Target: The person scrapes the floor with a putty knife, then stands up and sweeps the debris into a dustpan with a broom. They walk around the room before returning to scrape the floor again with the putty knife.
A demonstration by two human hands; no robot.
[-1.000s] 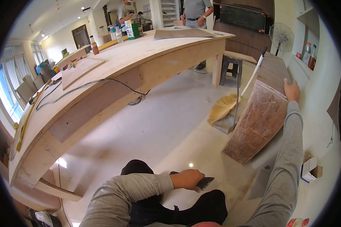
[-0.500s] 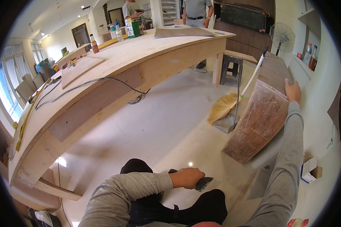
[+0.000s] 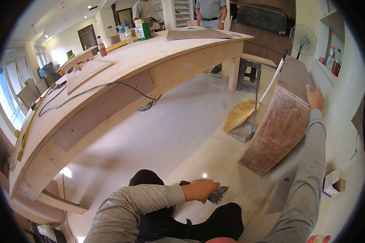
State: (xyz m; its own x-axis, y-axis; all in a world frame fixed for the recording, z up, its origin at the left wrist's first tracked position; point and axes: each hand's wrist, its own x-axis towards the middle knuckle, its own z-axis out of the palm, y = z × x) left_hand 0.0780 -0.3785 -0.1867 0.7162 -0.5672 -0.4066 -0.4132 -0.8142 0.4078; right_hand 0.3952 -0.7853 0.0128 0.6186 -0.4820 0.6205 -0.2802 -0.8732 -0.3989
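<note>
Low over the glossy floor, my left hand (image 3: 201, 190) is closed around a putty knife (image 3: 218, 195). Its dark, smeared blade sticks out to the right of my fingers, and part of the handle shows behind my hand. My right arm stretches forward along the wall. At its end, my right hand (image 3: 314, 98) grips the upper edge of a brown wooden box-like piece (image 3: 276, 130), which leans at a slant and has a scuffed, stained face. Some of the right fingers are hidden behind that edge.
A long curved plywood counter (image 3: 150, 67) spans the left and back, with a cable (image 3: 117, 84) hanging over it. A broom (image 3: 240, 114) and dustpan (image 3: 243, 133) stand beside the box-like piece. Behind are a stool (image 3: 247, 75), a fan (image 3: 303, 39) and two people. A small carton (image 3: 332, 183) lies at right.
The putty knife blade has turned slightly, showing more of its face. My right hand stays on the box-like piece. One person in the background has shifted and turned.
</note>
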